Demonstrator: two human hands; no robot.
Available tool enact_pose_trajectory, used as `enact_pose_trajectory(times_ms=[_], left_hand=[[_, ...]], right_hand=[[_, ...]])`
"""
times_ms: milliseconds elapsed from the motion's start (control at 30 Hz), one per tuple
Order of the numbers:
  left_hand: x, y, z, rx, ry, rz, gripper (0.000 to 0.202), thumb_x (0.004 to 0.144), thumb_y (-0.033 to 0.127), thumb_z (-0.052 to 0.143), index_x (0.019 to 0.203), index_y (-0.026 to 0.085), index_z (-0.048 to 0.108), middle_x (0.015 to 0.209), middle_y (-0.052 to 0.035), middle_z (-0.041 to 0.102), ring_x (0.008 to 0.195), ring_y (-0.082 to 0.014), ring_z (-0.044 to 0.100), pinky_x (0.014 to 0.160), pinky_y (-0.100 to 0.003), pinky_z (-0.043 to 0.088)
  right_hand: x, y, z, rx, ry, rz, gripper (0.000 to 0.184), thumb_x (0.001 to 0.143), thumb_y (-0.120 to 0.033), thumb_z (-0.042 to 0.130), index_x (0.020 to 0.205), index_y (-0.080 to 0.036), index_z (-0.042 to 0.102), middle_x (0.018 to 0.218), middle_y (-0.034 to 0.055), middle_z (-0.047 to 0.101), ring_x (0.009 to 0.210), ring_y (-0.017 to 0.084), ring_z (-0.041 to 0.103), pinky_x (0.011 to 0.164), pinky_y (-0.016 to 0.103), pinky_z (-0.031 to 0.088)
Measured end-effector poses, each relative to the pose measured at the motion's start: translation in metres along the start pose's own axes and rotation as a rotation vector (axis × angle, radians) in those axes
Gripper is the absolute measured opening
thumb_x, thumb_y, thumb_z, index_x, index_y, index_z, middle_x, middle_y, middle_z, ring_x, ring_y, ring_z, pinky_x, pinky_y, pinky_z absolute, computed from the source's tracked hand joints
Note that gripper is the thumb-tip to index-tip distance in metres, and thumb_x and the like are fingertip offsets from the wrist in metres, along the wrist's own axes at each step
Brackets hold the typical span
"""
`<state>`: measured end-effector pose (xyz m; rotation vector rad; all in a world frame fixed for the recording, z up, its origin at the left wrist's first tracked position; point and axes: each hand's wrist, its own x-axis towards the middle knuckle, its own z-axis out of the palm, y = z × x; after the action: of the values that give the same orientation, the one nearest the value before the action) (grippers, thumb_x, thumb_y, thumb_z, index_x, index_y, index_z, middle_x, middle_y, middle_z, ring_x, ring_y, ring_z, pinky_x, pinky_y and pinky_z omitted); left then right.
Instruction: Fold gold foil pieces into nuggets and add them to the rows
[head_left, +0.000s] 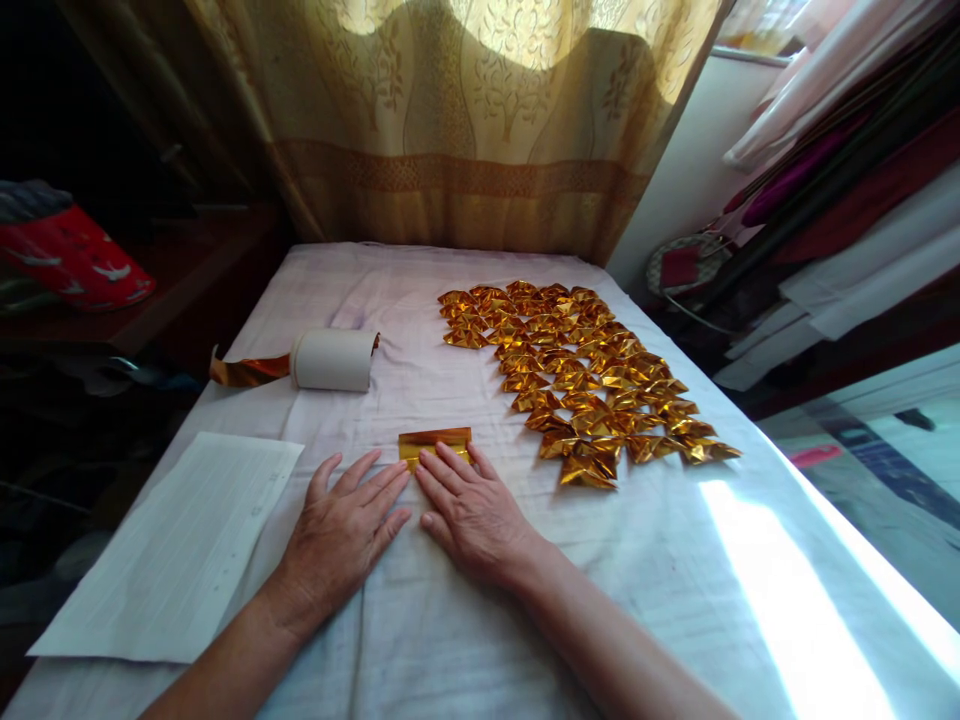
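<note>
A small piece of gold foil paper lies on the white cloth in front of me. My right hand rests flat with its fingertips on the near edge of the foil, fingers stretched out. My left hand lies flat on the cloth just left of it, fingers spread, its fingertips close to the foil's left corner. Neither hand grips anything.
Many folded gold foil pieces lie in rows at the right. A white roll with a gold foil strip trailing left sits at the back left. White lined paper lies near left. A curtain hangs behind the cloth-covered table.
</note>
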<state>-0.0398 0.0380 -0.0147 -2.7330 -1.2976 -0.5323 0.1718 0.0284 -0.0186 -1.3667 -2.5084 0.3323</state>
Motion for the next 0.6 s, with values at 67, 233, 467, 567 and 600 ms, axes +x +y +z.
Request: enact_pose_trajectory(times_ms=[67, 233, 467, 567, 600], left_hand=[[0.0, -0.001, 0.0, -0.004, 0.003, -0.002, 0.035, 0.099, 0.034, 0.044, 0.127, 0.026, 0.063, 0.125, -0.0046, 0.069, 0.124, -0.0299, 0.056, 0.11, -0.055, 0.025], [-0.001, -0.002, 0.001, -0.009, 0.004, -0.012, 0.034, 0.098, 0.034, 0.045, 0.125, 0.027, 0.065, 0.125, -0.0037, 0.069, 0.123, -0.0298, 0.057, 0.109, -0.056, 0.026], [0.001, -0.002, 0.001, -0.031, 0.028, -0.009, 0.034, 0.098, 0.035, 0.044, 0.124, 0.027, 0.066, 0.123, -0.0037, 0.071, 0.122, -0.0302, 0.058, 0.109, -0.057, 0.027], [0.001, -0.003, 0.002, -0.039, 0.037, -0.01, 0.035, 0.099, 0.034, 0.042, 0.122, 0.027, 0.067, 0.122, -0.0045, 0.071, 0.121, -0.0294, 0.058, 0.11, -0.057, 0.027], [0.002, -0.003, 0.002, -0.041, 0.041, -0.007, 0.034, 0.099, 0.033, 0.042, 0.122, 0.027, 0.067, 0.122, -0.0045, 0.071, 0.121, -0.0291, 0.059, 0.11, -0.056, 0.027]], right_hand=[[-0.007, 0.004, -0.003, -0.003, -0.02, 0.043, 0.052, 0.1, -0.042, 0.044, 0.148, -0.021, 0.042, 0.154, 0.0041, 0.039, 0.146, 0.026, 0.029, 0.121, 0.054, 0.018], [-0.029, 0.019, -0.008, -0.051, 0.008, 0.168, 0.05, 0.099, -0.039, 0.047, 0.146, -0.023, 0.044, 0.154, 0.0042, 0.04, 0.145, 0.027, 0.03, 0.12, 0.057, 0.018], [-0.036, 0.029, -0.009, -0.104, 0.134, 0.245, 0.042, 0.097, -0.031, 0.049, 0.137, -0.021, 0.055, 0.144, 0.009, 0.053, 0.138, 0.03, 0.043, 0.113, 0.057, 0.029], [-0.03, 0.034, -0.01, -0.075, 0.235, 0.293, 0.039, 0.094, -0.025, 0.05, 0.131, -0.018, 0.06, 0.135, 0.0121, 0.061, 0.127, 0.028, 0.053, 0.105, 0.049, 0.041], [-0.026, 0.035, -0.01, -0.059, 0.263, 0.306, 0.038, 0.093, -0.023, 0.05, 0.129, -0.018, 0.061, 0.133, 0.0126, 0.063, 0.124, 0.027, 0.056, 0.102, 0.046, 0.044]])
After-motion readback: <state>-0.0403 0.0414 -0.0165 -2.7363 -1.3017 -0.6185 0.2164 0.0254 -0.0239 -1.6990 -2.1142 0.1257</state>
